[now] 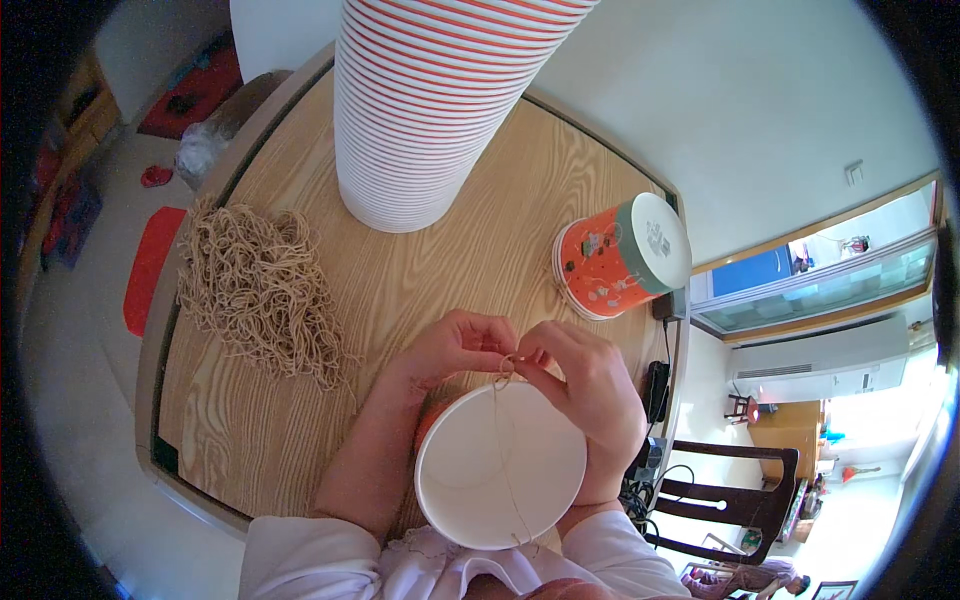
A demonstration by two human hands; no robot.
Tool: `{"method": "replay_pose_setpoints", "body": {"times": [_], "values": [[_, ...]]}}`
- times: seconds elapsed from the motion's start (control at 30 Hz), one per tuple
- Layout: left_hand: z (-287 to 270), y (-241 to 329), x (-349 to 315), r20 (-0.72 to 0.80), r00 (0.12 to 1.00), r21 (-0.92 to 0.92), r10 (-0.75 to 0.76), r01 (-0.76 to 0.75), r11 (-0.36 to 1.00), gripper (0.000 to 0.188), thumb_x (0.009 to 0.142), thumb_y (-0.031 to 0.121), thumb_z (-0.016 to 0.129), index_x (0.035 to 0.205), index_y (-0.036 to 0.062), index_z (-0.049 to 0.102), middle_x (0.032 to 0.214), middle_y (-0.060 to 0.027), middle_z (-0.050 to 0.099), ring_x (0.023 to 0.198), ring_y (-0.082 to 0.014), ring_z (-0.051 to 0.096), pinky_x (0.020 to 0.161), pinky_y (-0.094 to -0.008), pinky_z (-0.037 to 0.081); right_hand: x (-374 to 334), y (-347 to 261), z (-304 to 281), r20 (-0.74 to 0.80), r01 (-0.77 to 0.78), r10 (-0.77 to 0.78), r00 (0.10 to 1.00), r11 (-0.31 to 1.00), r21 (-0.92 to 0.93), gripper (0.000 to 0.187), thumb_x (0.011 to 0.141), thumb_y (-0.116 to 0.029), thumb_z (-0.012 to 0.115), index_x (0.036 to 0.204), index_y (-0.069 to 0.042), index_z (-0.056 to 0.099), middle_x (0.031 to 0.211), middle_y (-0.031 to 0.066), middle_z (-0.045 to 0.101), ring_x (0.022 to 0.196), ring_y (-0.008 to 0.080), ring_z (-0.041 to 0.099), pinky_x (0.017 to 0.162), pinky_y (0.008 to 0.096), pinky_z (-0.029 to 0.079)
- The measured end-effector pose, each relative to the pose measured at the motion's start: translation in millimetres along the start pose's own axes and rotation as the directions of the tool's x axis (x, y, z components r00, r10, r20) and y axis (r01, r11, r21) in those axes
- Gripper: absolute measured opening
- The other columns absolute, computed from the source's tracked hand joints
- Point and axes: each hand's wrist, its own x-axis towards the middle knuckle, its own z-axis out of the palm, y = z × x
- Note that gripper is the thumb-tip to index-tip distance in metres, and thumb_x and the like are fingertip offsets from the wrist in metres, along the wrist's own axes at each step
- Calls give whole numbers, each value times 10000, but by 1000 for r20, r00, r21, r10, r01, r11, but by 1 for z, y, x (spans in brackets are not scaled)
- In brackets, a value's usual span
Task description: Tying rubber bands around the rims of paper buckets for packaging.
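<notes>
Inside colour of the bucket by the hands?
White inside the bucket; shows best in the head view.

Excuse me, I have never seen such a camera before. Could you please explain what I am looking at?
There is no machine here. A person is working with two bare hands, and this single round-looking view comes from a wide camera on their head, looking down; such a lens bends straight edges.

On the wooden table lie a heap of tan twine at left, a tall stack of white containers and, at right, an orange and green container.

The left hand and right hand pinch a thin string at the rim of a white-lined tub; the string crosses its opening.
</notes>
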Motion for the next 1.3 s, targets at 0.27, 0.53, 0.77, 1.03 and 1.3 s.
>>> {"method": "replay_pose_setpoints", "body": {"times": [0.27,0.53,0.77,1.03,1.3], "values": [[-5,-2,-1,-9,1000,19,22,-22,1000,114,809,37,710,902,11,648,915,-39,623,867,-115,586,781,-261,465,1,-1,-2,-38,-25,27,999,998,53,170,822,-157,677,965,-100,606,809,98,607,760,309,626,631,414,504],[-12,-4,-3,-48,988,-155,149,-155,976,68,829,53,666,865,11,627,877,-74,619,791,-142,578,721,-278,469,-1,-18,-11,-63,199,-192,979,971,135,152,790,-105,699,926,-71,640,843,104,618,783,313,625,655,398,508],[-12,-2,-1,-71,971,-262,229,-240,935,65,850,63,653,854,14,611,841,-87,615,745,-149,562,692,-277,454,3,-10,-7,1,203,-207,978,963,176,213,794,-115,698,1001,-75,665,856,114,639,801,315,629,686,400,513],[-12,-1,-5,-112,971,-284,210,-234,930,64,872,66,643,909,24,612,854,-80,632,780,-150,600,700,-266,465,6,-7,-6,57,166,-183,981,960,224,264,792,-110,698,1053,-88,671,879,114,638,827,319,625,718,397,516],[-7,3,-1,-72,995,-239,66,-82,968,113,883,85,638,970,23,600,841,-79,660,780,-149,633,709,-274,505,8,-9,-1,41,376,-386,922,914,151,280,680,-15,760,945,-75,691,799,82,580,741,234,594,636,333,473]]}}
